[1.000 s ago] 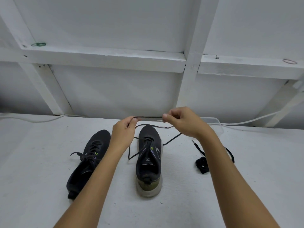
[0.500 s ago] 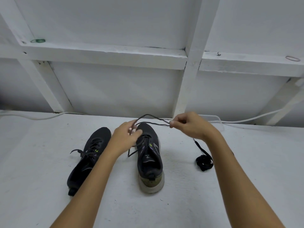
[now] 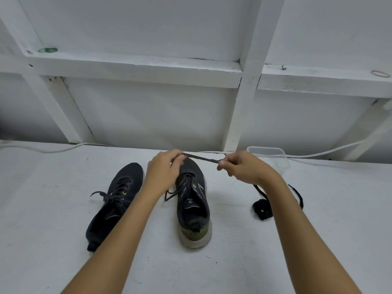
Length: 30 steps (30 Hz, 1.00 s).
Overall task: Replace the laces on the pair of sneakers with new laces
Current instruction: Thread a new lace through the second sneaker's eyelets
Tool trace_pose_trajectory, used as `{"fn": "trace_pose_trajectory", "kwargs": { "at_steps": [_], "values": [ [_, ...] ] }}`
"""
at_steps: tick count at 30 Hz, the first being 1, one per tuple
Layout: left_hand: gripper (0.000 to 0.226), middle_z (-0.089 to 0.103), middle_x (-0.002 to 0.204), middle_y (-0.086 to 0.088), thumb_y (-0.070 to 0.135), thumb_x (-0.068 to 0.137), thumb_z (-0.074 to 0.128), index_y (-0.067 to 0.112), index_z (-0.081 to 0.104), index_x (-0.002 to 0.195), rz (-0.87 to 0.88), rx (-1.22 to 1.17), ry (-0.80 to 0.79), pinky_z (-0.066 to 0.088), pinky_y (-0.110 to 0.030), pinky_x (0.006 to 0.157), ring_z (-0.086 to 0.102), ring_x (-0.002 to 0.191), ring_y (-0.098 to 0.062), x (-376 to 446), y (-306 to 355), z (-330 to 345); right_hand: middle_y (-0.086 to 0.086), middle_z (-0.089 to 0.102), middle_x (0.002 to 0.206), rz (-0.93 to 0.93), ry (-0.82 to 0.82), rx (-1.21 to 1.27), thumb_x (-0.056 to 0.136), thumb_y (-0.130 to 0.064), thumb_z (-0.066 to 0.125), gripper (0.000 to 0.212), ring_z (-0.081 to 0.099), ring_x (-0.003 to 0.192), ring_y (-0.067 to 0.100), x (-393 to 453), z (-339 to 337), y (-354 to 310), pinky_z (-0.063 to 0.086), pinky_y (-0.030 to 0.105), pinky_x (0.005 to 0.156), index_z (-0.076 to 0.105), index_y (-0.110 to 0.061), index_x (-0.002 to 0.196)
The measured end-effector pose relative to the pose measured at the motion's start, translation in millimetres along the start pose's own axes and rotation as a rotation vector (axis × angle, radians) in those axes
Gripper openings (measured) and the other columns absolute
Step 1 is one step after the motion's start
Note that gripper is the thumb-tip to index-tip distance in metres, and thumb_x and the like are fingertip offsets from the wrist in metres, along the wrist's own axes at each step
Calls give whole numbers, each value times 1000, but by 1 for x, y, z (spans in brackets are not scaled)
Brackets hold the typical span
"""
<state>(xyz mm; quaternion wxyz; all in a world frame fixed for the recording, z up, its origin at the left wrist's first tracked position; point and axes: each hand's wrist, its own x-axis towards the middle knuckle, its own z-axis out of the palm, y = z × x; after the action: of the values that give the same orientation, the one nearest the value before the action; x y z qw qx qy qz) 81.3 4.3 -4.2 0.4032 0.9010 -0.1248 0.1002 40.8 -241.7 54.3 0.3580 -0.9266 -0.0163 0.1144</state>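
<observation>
A white work surface (image 3: pixel 63 209) runs up to a white panelled wall (image 3: pixel 148 115) braced with white beams. On it stand two dark grey, nearly black running shoes.

The right sneaker (image 3: pixel 194 206) stands upright near the middle of the surface, its long axis running straight away from the person, toe toward the wall and heel nearest the camera. Its heel carries an olive patch above a scuffed off-white sole. A small lime-green mark and pale stripes show on its side, and a line of small print sits on the tongue, too small to read.

The left sneaker (image 3: pixel 115 200) stands just to the left, well apart from the first, and is angled: toe pointing up and to the right, heel toward the lower left. It is fully laced in dark lace with loose ends trailing left, and it shows the same lime-green mark. No brand name can be made out on either shoe.

Over the right sneaker's toe, the left hand (image 3: pixel 164 171) and the right hand (image 3: pixel 244 168) each pinch a dark shoelace (image 3: pixel 202 159) between curled fingers and thumb, a short length pulled taut and nearly level between them. More of the lace hangs down beside the shoe's eyelets.

A black bundled lace (image 3: pixel 262 209) lies to the right. Behind the right hand are a clear plastic container (image 3: pixel 273 152) and a white cable (image 3: pixel 331 151) along the wall.
</observation>
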Motion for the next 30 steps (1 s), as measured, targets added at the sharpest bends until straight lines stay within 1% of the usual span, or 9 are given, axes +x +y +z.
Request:
{"fn": "trace_pose_trajectory", "kwargs": {
  "at_steps": [4, 10, 14, 18, 20, 22, 24, 26, 30],
  "values": [
    [21, 69, 75, 4, 27, 101, 57, 16, 74, 98, -183, -34, 77, 49, -32, 72, 61, 73, -17, 3, -17, -13, -9, 69, 79, 89, -21, -5, 102, -30, 53, 25, 61, 63, 4, -3, -5, 19, 44, 22, 63, 75, -28, 93],
    [30, 69, 78, 1, 35, 101, 52, 17, 74, 94, -304, 59, -17, 38, -29, 68, 61, 78, -18, 2, -26, -13, -6, 76, 81, 229, -27, 27, 104, -23, 51, 20, 68, 62, 5, -8, 1, 31, 50, 22, 60, 71, -22, 100],
    [30, 71, 78, -1, 31, 102, 51, 17, 73, 88, -226, 76, -164, 44, -30, 72, 62, 80, -20, 1, -23, -5, 0, 77, 82, 151, 29, 267, 101, -28, 59, 10, 71, 66, 12, -18, 0, 24, 52, 28, 65, 64, -19, 100],
    [35, 65, 69, 1, 29, 100, 52, 17, 68, 71, -299, 215, -272, 43, -32, 68, 63, 84, -27, 0, -25, 8, 0, 78, 99, 78, 7, 581, 104, -31, 55, 22, 72, 80, 13, -17, 5, 12, 54, 29, 71, 67, -13, 108],
    [25, 71, 92, 0, 30, 100, 54, 18, 76, 96, -321, 257, -265, 44, -29, 74, 64, 98, -27, -1, -26, 11, -3, 76, 111, 75, -52, 689, 106, -26, 52, 21, 73, 93, 14, -13, 11, 14, 57, 30, 74, 66, -16, 118],
    [32, 66, 124, -3, 31, 99, 57, 18, 68, 126, -301, 290, -222, 46, -34, 88, 59, 117, -27, -2, -23, 10, -1, 75, 114, 97, -80, 733, 103, -15, 57, 20, 74, 100, 17, -8, 22, 19, 59, 30, 76, 64, -15, 122],
    [35, 60, 129, -5, 30, 98, 58, 19, 63, 132, -221, 261, -174, 45, -39, 96, 54, 123, -27, -2, -18, 9, 5, 77, 108, 153, -12, 754, 99, -8, 62, 18, 75, 96, 18, -2, 36, 21, 59, 28, 75, 63, -10, 117],
    [28, 62, 122, -1, 28, 96, 60, 24, 66, 123, -120, 193, -161, 46, -39, 98, 55, 119, -22, -3, -14, 11, 10, 77, 101, 193, 71, 831, 96, -5, 66, 15, 76, 93, 18, 3, 51, 22, 59, 27, 74, 62, -7, 110],
    [8, 56, 102, 12, 34, 92, 65, 35, 72, 96, -72, 182, -326, 52, -40, 91, 59, 98, -12, -4, -7, 16, 9, 75, 84, 225, 191, 853, 92, -2, 70, 10, 77, 87, 19, 12, 79, 23, 60, 28, 76, 65, -4, 100]
  ]
}}
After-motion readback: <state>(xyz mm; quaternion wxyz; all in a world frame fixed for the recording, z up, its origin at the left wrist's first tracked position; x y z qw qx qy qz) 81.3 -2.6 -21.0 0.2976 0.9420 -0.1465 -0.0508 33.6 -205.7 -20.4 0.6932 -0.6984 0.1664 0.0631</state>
